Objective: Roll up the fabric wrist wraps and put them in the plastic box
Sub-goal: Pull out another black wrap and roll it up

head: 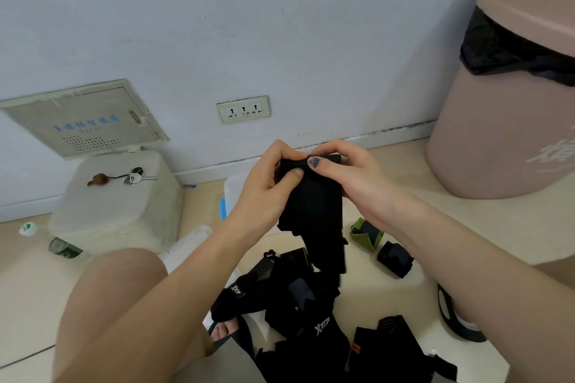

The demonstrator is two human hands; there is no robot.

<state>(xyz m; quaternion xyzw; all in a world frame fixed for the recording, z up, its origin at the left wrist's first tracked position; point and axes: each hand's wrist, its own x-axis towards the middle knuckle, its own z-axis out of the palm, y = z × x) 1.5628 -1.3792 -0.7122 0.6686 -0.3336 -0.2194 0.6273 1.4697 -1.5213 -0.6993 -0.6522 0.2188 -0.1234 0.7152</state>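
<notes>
A long black wrist wrap (317,208) hangs in front of me, held up at its top end. My left hand (267,193) pinches the top left edge with thumb and fingers. My right hand (345,171) pinches the top right edge, thumb pressed on the fabric. A heap of black wraps (295,308) lies on the floor below. Two rolled wraps sit to the right: a green-edged one (365,232) and a black one (395,259). The clear plastic box (231,193) stands on the floor behind my left hand, mostly hidden.
A large pink bin (504,109) with a black liner stands at the right. A white stool (118,205) at the left carries keys (135,176). The box's clear lid (189,242) lies by my knee (118,289). A roll of tape (457,320) lies at the lower right.
</notes>
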